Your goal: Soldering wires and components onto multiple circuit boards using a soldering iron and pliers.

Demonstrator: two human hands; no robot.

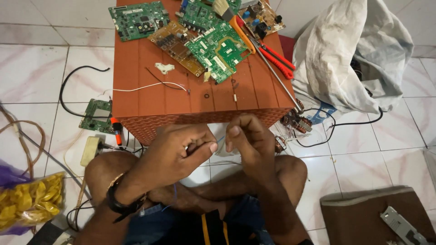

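My left hand [179,152] and my right hand [247,136] are held close together over my crossed legs, just in front of a brown low table [150,97]. Both pinch a thin pale blue wire [220,139] that spans the small gap between the fingertips. A dark watch sits on my left wrist. On the table lie several green circuit boards [218,47], a brown circuit board [175,45], red-handled pliers [277,59], a long metal rod [277,77], a white wire [145,87] and a small white plastic part [164,68].
A white sack [345,59] lies right of the table on the tiled floor. Another green board [97,115] and black cables [68,90] lie to the left. A bag of yellow pieces [29,202] sits lower left. A brown board with a metal bracket [372,218] is lower right.
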